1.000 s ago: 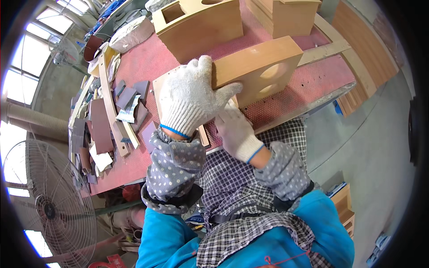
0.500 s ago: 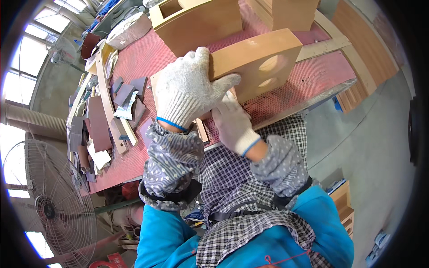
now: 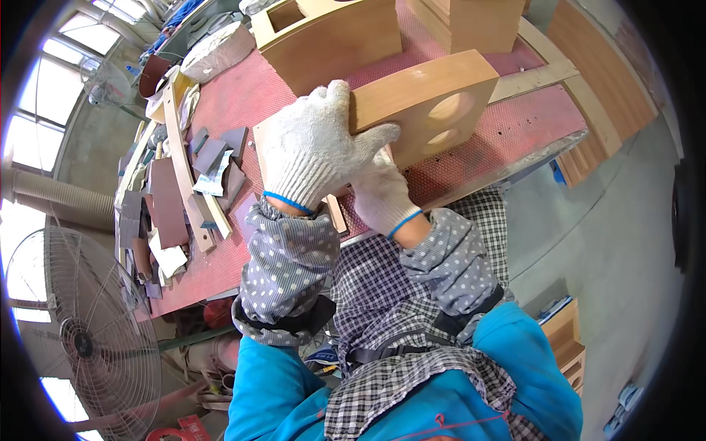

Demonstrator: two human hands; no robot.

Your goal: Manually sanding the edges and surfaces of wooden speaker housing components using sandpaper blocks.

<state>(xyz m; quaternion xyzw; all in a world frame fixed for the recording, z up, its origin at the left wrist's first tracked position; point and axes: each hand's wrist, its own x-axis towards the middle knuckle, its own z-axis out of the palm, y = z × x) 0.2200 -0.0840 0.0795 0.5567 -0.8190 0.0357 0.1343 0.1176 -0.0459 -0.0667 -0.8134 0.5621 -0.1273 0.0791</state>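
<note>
A light-brown wooden piece with a curved top edge and two round holes in its side stands on the red mat of the bench. My left hand, in a white knitted glove with a blue cuff edge, grips its near left end, the thumb lying along the side face. Below that thumb, my gloved right hand reaches up against the lower near end of the piece. Its fingers are hidden behind my left hand and the wood. A narrow wooden strip shows between my two wrists.
Sanding blocks and abrasive sheets lie piled on the bench's left side. Another wooden box and a stack of wooden parts stand farther back. A big fan is at left. Wooden panels lie beyond the bench's right end.
My right hand has shifted a little left and up, further behind my left hand. My left hand keeps its grip on the wooden piece.
</note>
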